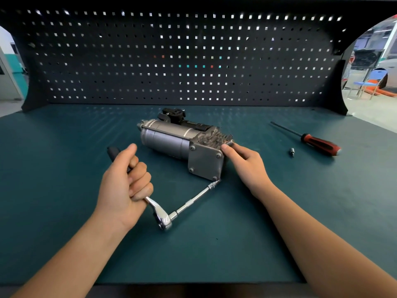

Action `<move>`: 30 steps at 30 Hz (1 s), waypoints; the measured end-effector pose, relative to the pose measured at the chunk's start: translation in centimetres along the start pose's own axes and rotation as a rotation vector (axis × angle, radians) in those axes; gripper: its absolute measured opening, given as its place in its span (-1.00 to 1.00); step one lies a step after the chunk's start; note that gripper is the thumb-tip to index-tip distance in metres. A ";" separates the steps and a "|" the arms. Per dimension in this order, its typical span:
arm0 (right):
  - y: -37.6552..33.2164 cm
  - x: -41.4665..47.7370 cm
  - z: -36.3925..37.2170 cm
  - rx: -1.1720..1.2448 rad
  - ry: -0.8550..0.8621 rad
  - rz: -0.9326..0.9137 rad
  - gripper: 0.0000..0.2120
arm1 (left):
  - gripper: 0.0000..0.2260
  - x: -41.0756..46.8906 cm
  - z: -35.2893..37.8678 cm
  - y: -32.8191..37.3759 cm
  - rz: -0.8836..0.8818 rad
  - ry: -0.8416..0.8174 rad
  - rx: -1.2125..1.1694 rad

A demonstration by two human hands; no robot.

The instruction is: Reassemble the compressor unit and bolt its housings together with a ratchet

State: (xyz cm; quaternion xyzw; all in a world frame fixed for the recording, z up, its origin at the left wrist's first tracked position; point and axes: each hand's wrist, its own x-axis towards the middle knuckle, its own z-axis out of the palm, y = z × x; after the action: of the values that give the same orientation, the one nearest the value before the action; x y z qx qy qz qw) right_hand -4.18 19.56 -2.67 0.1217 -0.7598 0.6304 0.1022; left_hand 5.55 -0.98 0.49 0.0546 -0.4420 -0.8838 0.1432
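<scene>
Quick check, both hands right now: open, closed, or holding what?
Left hand: grips the ratchet by its handle.
Right hand: fingertips at the compressor top corner; whether it grips or only touches cannot be told.
</scene>
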 end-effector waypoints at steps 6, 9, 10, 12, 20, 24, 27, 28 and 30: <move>0.0 0.1 -0.1 -0.016 0.002 -0.001 -0.87 | -0.62 -0.6 -0.4 0.0 0.035 0.010 0.007; 0.0 0.0 -0.1 -0.032 0.008 -0.001 -0.87 | -0.62 -0.7 -0.4 0.0 0.035 0.006 0.019; 0.0 0.0 -0.1 -0.037 0.009 0.001 -0.87 | -0.62 -0.6 -0.4 0.0 0.035 0.007 0.019; -0.1 0.0 -0.1 -0.041 0.012 0.005 -0.88 | -0.62 -0.6 -0.5 0.1 0.037 0.015 0.017; -0.1 -0.1 0.0 -0.050 0.007 0.000 -0.86 | -0.63 -0.6 -0.6 0.2 0.040 0.060 0.017; -0.2 -0.1 -0.1 -0.076 0.007 -0.012 -0.85 | -0.65 -0.6 -0.5 0.1 0.051 0.088 0.010; 0.0 0.0 -0.1 -0.096 0.002 -0.013 -0.83 | -0.65 -0.5 -0.6 0.0 0.029 0.130 -0.046; 0.0 0.0 -0.1 -0.096 0.003 -0.012 -0.84 | -0.65 -0.4 -0.6 -0.1 0.017 0.149 -0.071; 0.0 0.0 -0.1 -0.105 0.004 -0.016 -0.83 | -0.65 -0.2 -0.8 -0.2 -0.032 0.197 -0.166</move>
State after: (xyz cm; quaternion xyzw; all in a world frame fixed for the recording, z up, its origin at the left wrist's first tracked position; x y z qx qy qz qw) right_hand -4.19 19.65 -2.65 0.1211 -0.7906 0.5890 0.1152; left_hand 5.89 -1.39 -0.14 0.1360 -0.3503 -0.9099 0.1756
